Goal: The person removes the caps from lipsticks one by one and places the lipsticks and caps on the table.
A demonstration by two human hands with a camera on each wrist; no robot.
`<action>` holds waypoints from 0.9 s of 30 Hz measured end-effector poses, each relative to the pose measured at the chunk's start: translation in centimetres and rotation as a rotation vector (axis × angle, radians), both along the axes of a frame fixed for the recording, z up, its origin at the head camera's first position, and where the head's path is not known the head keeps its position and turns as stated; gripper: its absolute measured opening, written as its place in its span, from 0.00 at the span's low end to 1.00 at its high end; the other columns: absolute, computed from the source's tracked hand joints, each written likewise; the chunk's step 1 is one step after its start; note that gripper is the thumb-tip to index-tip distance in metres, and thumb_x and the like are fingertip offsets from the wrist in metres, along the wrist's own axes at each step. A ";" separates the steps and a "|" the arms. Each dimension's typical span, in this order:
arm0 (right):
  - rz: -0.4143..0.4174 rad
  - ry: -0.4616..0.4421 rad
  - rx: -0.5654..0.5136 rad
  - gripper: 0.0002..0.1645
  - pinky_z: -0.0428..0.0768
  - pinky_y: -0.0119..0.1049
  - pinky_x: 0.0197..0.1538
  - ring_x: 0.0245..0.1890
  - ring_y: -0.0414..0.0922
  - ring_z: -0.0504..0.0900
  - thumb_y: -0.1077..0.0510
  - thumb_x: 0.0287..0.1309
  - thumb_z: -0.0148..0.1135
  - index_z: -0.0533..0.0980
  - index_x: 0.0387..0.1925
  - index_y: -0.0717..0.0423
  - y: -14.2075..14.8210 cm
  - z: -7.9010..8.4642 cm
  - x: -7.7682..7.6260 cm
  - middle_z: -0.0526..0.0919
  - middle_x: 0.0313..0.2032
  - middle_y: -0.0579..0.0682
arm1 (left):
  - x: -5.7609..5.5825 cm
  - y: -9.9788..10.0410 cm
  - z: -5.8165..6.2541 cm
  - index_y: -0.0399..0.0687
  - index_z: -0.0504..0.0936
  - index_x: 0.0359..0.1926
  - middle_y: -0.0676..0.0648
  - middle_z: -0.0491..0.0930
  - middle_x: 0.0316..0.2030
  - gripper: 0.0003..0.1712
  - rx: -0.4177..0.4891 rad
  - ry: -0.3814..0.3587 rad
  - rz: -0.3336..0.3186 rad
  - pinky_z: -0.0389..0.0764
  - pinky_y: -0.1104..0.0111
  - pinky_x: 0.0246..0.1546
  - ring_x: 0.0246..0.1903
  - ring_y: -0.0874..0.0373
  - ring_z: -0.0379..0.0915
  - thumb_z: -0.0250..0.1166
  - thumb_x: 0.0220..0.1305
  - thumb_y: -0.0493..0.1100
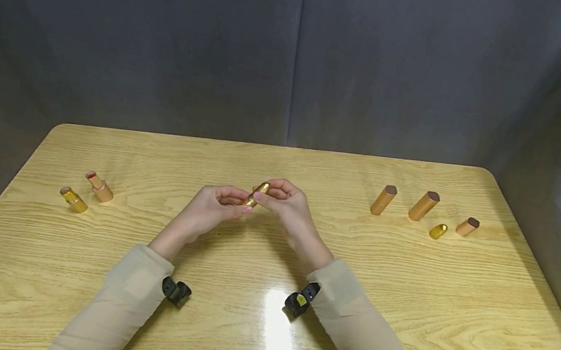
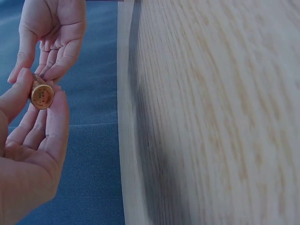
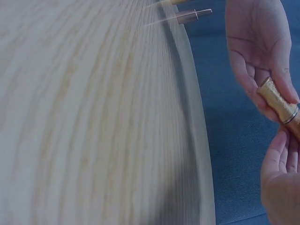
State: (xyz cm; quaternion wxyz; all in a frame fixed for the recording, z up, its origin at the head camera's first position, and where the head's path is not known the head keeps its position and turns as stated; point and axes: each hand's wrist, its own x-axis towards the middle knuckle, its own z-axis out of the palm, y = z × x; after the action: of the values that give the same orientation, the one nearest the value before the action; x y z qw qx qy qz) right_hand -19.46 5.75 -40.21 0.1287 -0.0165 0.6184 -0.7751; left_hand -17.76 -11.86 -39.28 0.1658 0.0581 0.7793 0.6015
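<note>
Over the middle of the table, both hands hold one gold lipstick tube (image 1: 262, 188), tilted in the head view. My left hand (image 1: 209, 211) pinches its lower end between thumb and fingers. The upper end is held by my right hand (image 1: 293, 212), thumb on the near side. A round base with small print on the lipstick tube (image 2: 43, 97) faces the left wrist camera. In the right wrist view, a silvery ring crosses the textured lipstick tube (image 3: 277, 100) between the hands, and its far end is cut off by the frame edge.
Two uncapped lipsticks stand at the left: a gold one (image 1: 74, 200) and a rose-gold one (image 1: 102, 190). At the right are copper-coloured caps or tubes (image 1: 384, 201), (image 1: 423, 207), a shorter copper one (image 1: 467, 227) and a small gold cap (image 1: 438, 231). A dark curtain (image 1: 169, 39) hangs behind.
</note>
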 end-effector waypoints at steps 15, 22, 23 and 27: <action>0.054 0.045 -0.042 0.23 0.78 0.22 0.48 0.37 0.31 0.79 0.69 0.66 0.50 0.64 0.60 0.77 -0.1 -0.7 0.1 0.79 0.36 0.39 | 0.5 0.5 -0.3 0.28 0.72 0.58 0.30 0.76 0.54 0.22 0.067 0.011 0.030 0.81 0.60 0.53 0.51 0.49 0.79 0.58 0.69 0.39; 0.045 0.081 0.063 0.22 0.79 0.27 0.52 0.40 0.30 0.81 0.67 0.66 0.52 0.67 0.59 0.72 -0.1 -0.4 0.3 0.80 0.53 0.63 | 0.4 0.6 -0.4 0.27 0.71 0.59 0.30 0.77 0.54 0.23 0.074 0.022 0.041 0.81 0.62 0.52 0.55 0.40 0.76 0.57 0.69 0.40; 0.041 0.090 0.076 0.21 0.79 0.28 0.53 0.40 0.30 0.81 0.67 0.66 0.53 0.67 0.59 0.72 -0.1 -0.3 0.3 0.78 0.55 0.64 | 0.4 0.7 -0.3 0.27 0.71 0.59 0.30 0.77 0.54 0.23 0.075 0.020 0.043 0.81 0.62 0.51 0.55 0.40 0.76 0.57 0.69 0.40; 0.027 0.105 0.073 0.19 0.80 0.33 0.53 0.38 0.30 0.82 0.67 0.66 0.53 0.68 0.56 0.73 0.2 0.0 0.3 0.84 0.46 0.55 | 0.2 0.9 -0.2 0.28 0.72 0.58 0.31 0.78 0.53 0.23 0.083 0.010 0.044 0.81 0.60 0.52 0.54 0.40 0.76 0.57 0.69 0.41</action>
State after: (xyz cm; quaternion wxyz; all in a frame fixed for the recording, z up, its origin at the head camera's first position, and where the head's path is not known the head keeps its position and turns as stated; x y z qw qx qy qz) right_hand -19.19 5.95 -40.24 0.1071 -0.0609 0.6518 -0.7483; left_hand -17.52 -11.00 -39.46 0.1461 0.0508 0.7556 0.6365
